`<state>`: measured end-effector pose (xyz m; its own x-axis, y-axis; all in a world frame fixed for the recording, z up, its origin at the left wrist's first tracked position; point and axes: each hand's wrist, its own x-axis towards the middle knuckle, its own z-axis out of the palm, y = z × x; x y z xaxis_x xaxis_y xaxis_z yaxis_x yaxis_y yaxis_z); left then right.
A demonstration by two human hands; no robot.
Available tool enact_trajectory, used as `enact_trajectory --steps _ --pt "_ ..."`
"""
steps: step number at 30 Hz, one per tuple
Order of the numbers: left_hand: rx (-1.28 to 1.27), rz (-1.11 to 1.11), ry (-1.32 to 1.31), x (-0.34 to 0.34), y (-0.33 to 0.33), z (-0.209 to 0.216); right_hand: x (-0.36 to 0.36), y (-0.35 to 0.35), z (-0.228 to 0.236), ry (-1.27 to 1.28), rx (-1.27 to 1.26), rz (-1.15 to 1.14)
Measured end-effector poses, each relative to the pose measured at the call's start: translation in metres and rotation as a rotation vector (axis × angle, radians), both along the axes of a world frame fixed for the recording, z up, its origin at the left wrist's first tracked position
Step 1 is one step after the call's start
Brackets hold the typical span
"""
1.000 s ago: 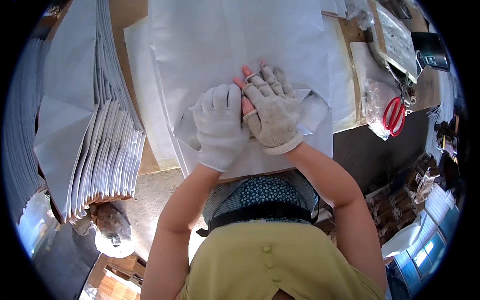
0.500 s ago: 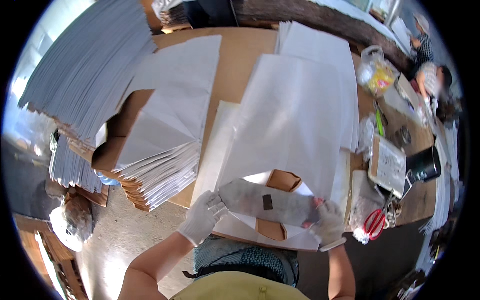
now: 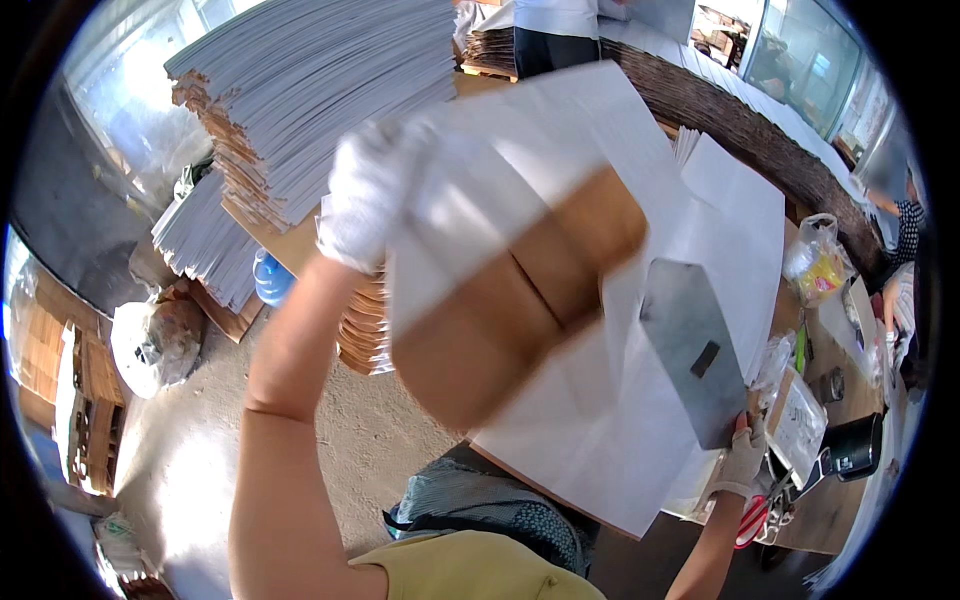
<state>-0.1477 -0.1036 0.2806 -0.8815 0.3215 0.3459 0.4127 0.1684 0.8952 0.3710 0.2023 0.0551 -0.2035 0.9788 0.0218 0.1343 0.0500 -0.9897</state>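
Observation:
My left hand [image 3: 360,195], in a white glove and blurred by motion, is raised at the left and closed on a large white paper bag [image 3: 560,130]. Folds of the brown inside [image 3: 520,300] of that bag face me, also smeared. My right hand [image 3: 740,462], gloved but with bare fingertips showing, grips the lower end of a flat grey plate [image 3: 690,340]. This plate has tapered corners and a small dark patch. It lies tilted over the white paper sheets [image 3: 610,470] at the table's near edge.
A tall stack of white paper bags [image 3: 320,90] stands at the far left. Red-handled scissors [image 3: 752,522], a black container [image 3: 855,445] and a plastic bag [image 3: 818,262] sit along the right side. Other people work beyond, one in dark trousers [image 3: 556,52].
My left hand has swung up and leftward, lifting the paper bag off the pile. The grey plate has come away from the bag's folded end and moved right with my right hand.

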Motion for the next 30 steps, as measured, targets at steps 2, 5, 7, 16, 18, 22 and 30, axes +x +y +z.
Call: enact_trajectory --steps 2,5,7,16,18,22,30 --pt "0.048 0.145 -0.104 -0.066 -0.018 0.012 -0.006 -0.004 -0.012 -0.016 0.079 0.025" --pt "-0.096 0.175 -0.193 -0.135 -0.059 -0.005 0.004 -0.021 -0.022 -0.397 0.248 0.096" --pt "-0.107 0.136 -0.132 -0.162 -0.083 -0.038 0.000 -0.045 -0.018 -0.496 0.221 0.103" --pt "-0.034 0.470 0.546 -0.048 -0.101 -0.086 0.026 -0.171 0.038 -1.237 0.748 0.741" --pt "0.026 0.065 0.372 0.025 -0.118 -0.099 0.041 -0.166 0.021 -1.313 0.907 0.817" --pt "-0.595 -1.000 0.653 0.107 -0.037 -0.137 0.050 -0.145 0.048 -1.221 0.905 1.069" --pt "-0.575 -0.910 0.322 0.092 0.012 -0.236 0.022 -0.086 0.041 -0.193 0.234 0.001"
